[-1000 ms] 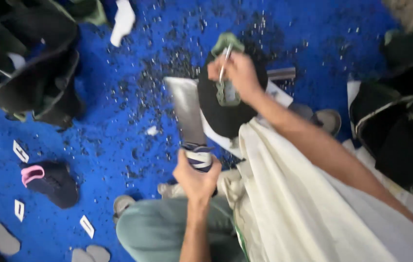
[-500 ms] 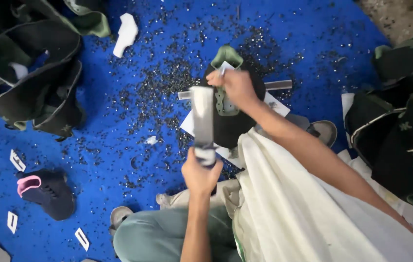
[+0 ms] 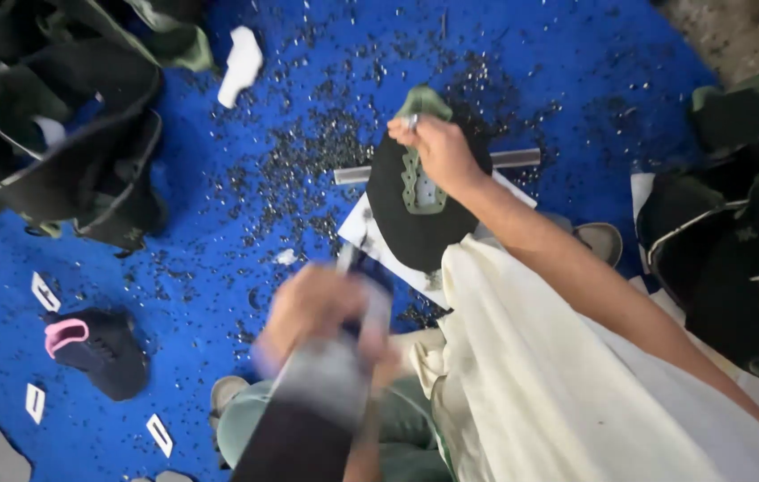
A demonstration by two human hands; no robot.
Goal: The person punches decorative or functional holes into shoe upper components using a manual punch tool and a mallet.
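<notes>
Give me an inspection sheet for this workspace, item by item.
Surface: blue mat strewn with small dark offcuts.
Job's things: black shoe-upper piece with a green patch, lying on a white sheet across a metal bar; grey flat tool, motion-blurred.
Clutter: white paper tags, a white scrap, a black piece with pink lining.
Hands: right hand pinches a small metal punch on the piece; left hand grips the grey flat tool, blurred.
Cables: nothing seen.
Surroundings: piles of black and green uppers at left and right; cream cloth over the lap.
</notes>
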